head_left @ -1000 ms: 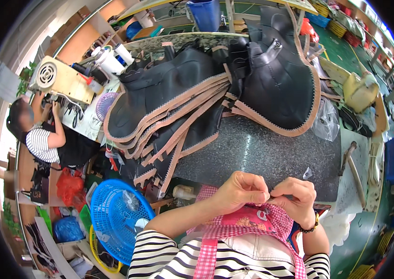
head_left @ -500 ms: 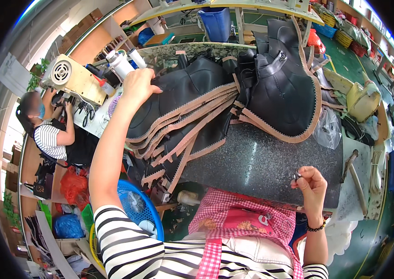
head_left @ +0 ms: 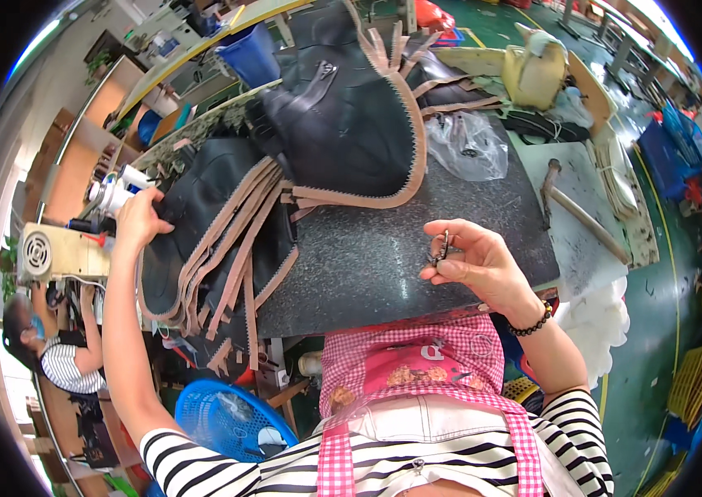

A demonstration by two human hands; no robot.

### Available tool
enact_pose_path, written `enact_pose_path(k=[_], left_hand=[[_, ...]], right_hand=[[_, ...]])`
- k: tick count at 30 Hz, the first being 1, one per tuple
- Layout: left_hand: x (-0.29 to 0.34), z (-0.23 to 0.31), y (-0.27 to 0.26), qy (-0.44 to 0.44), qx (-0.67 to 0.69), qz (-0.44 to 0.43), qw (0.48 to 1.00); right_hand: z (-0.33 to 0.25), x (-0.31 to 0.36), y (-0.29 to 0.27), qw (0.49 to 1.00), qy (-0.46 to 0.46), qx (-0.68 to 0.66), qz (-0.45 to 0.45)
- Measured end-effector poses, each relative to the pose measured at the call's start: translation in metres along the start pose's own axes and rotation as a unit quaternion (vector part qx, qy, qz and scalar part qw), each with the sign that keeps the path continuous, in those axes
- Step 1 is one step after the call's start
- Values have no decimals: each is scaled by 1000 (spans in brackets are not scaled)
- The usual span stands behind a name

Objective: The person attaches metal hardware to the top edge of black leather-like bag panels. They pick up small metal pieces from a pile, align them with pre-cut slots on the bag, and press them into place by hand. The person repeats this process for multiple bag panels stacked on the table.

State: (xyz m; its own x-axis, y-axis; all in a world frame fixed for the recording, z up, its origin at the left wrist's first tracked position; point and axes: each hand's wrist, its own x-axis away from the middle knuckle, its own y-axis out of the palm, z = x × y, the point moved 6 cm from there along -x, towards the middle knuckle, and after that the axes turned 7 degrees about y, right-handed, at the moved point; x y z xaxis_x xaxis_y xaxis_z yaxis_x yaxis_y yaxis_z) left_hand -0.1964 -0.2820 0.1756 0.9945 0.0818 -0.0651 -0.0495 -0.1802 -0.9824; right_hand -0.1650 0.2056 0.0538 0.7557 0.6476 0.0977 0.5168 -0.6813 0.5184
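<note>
Speckled dark desk (head_left: 343, 286) bears black leather pieces (head_left: 347, 124); below, a blue perforated basket (head_left: 196, 414), partly hidden by the left sleeve (head_left: 194, 464), holds clear plastic (head_left: 233, 406). Outstretched, the left hand (head_left: 141, 217) curves open by the leather, contact unclear; above the desk, the right hand (head_left: 483, 263) pinches a small metal fitting (head_left: 441, 248), exact kind indistinct.

Floor (head_left: 645, 323): green, with a yellow line (head_left: 675, 282) curving past 3 o'clock.
Wall (head_left: 61, 99): pale, at 10 o'clock.
Shelves (head_left: 107, 101): brown wood, inside the wall, also at 10 o'clock.
Back table (head_left: 239, 26): yellow-edged, at 11 o'clock.
Workbench (head_left: 483, 215): dark speckled top at the centre, catching a pale streak of light.
Lights (head_left: 39, 43): bright strips at 10 and 2 o'clock.
</note>
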Motion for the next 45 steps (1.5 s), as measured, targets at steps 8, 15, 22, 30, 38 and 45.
enact_pose_path(k=[8, 15, 22, 30, 38, 45], left_hand=[[82, 13, -103, -14, 208, -16, 978], [122, 113, -92, -1, 452, -148, 880], [131, 72, -105, -34, 511, -4, 859], [135, -18, -190, -15, 464, 106, 879], [73, -36, -16, 17, 306, -29, 951], [57, 0, 35, 3, 541, -134, 831]], right_hand=[[-3, 2, -4, 1000, 21, 17, 13], [-11, 0, 0, 1000, -2, 23, 16], [-21, 9, -10, 996, 7, 74, 57], [-2, 13, -36, 987, 0, 120, 107], [10, -11, -6, 984, 32, 158, 70], [18, -10, -7, 981, 68, 162, 85]])
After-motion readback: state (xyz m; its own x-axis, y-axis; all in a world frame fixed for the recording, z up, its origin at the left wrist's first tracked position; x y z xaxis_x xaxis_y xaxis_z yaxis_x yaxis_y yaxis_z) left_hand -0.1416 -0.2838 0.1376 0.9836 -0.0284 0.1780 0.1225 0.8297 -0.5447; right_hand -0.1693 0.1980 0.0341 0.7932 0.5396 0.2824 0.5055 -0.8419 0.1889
